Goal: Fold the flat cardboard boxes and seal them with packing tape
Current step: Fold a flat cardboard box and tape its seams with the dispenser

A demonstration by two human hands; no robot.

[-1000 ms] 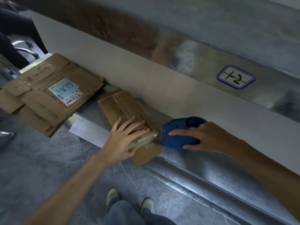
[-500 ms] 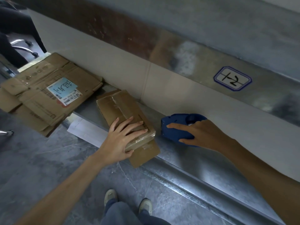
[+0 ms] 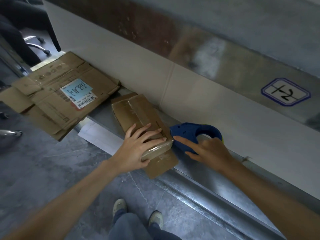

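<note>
- Head view: my left hand (image 3: 138,149) lies flat on top of the small cardboard box (image 3: 136,113), fingers spread and straight, pressing down near its taped end. The thumb rests against that near end.
- The small cardboard box sits mid-frame on the metal ledge (image 3: 199,175). It runs from eleven o'clock to five o'clock, and clear tape shines along its top seam and over the near end. A loose flap pokes out beneath it toward five o'clock.
- My right hand (image 3: 211,151) grips the blue tape dispenser (image 3: 190,134). The index finger lies straight along its side, the thumb sits under its lower edge, and the other fingers curl at the round opening.
- The tape dispenser lies at three o'clock of the box, with its nose just beside the box's taped corner. I cannot tell whether they touch.
- The flattened cardboard boxes (image 3: 52,101) are stacked at ten o'clock of the box, well apart from my hands, with a blue label (image 3: 78,92) on top.
- A white sheet (image 3: 100,137) lies at eight o'clock of the box, half under the stack.
- A blue-edged sticker (image 3: 285,91) sits at two o'clock on the shiny wall panel.
- My shoes (image 3: 119,206) stand at six o'clock on the grey floor (image 3: 43,170).
</note>
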